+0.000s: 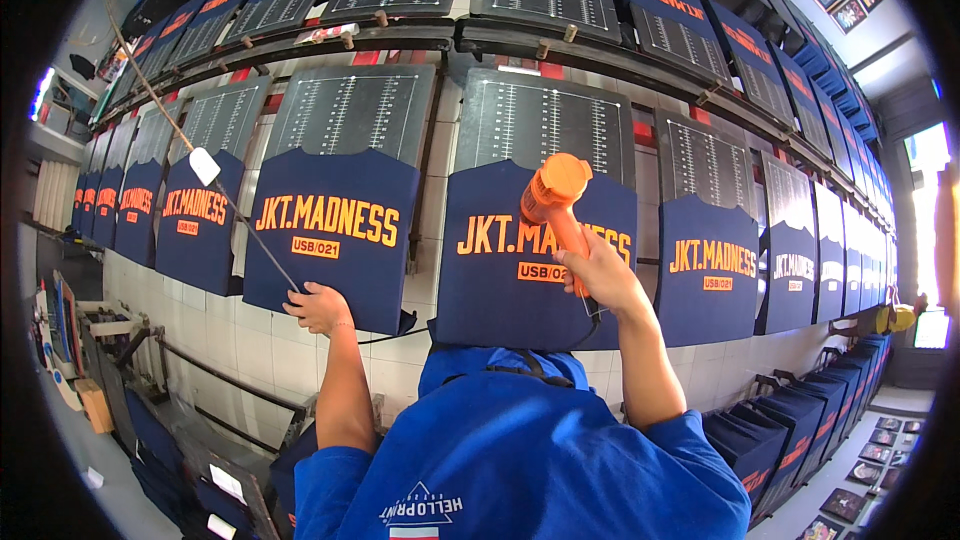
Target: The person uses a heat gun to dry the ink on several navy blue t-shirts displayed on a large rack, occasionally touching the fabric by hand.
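My right hand is closed round the handle of an orange hair dryer. The dryer hangs over a navy shirt with orange lettering, covering part of its print. That shirt is stretched over a dark printing board with white scale marks. To the left, my left hand is closed about a thin black cord, near the lower edge of a second navy shirt. From the hand, the cord runs up to a white connector that hangs on a tan cable.
Rows of boards with like navy shirts stretch left and right; another row lies beyond a dark rail. Behind me on the right are more shirt-covered boards. Metal frames stand at lower left. A person in yellow is at far right.
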The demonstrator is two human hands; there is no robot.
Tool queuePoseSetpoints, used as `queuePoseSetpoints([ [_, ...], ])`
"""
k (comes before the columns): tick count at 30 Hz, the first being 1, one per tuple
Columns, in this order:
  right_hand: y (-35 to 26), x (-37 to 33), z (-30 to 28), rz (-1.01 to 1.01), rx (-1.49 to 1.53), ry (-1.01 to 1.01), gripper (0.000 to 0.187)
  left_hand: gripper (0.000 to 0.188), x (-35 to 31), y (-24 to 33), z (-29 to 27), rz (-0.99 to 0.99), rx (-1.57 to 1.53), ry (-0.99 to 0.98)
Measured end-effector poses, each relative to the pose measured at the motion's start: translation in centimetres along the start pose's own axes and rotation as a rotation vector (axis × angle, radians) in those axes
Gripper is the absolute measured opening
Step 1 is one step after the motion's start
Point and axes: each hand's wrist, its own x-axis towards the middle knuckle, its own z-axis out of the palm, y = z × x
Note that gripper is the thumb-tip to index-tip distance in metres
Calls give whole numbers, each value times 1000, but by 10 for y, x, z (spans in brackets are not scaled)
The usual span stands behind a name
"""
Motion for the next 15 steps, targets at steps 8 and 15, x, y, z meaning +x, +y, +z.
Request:
queuePoseSetpoints([
  [8, -1, -40, 9, 149, 40, -123, 33, 53, -3, -24, -2, 170, -102, 14],
  [15, -5, -34, 19, 117, 41, -3, 28, 50, -2, -36, 7, 328, -188, 84],
])
